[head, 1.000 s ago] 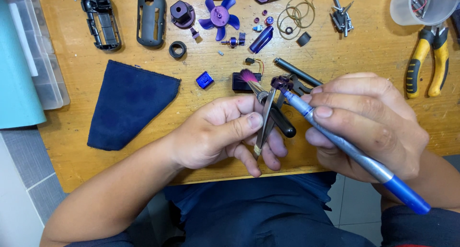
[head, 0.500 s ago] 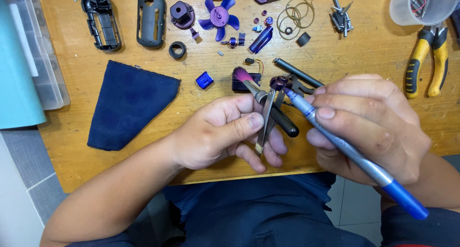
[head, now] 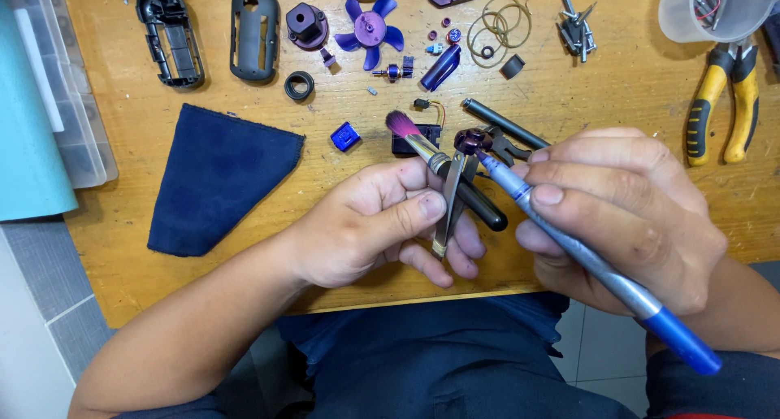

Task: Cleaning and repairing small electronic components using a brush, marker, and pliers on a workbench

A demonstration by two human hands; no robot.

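Resting under everything, a broad wooden tabletop (head: 569,118) with a warm, grained surface. Lying well to the left of the grip, a soft dark-blue cloth (head: 215,179), roughly triangular and frayed at the edge. Sitting far right of the grip, pliers with yellow rubbery handles (head: 723,102), beside a translucent plastic cup (head: 715,8).

Curling closed around two tools, the left hand (head: 382,220): pinching slim steel tweezers (head: 448,204) under the thumb while also gripping a small brush with a black glossy handle and magenta bristles (head: 431,155), bristles pointing up and away. Wrapping tightly shut around a long pen-like tool with a grey metal barrel and a blue cap at its rear (head: 593,260), the right hand (head: 626,212), with the tip angling up-left.

Sitting right at that tip, just above the tweezers, a small rounded dark-purple part (head: 471,140); whether touching the tweezers, impossible to tell.

Lying above the grip, a purple plastic fan impeller (head: 371,30), a black rubber ring (head: 299,85), thin wire rings (head: 496,29) and a tiny blue cube-shaped piece (head: 344,135).
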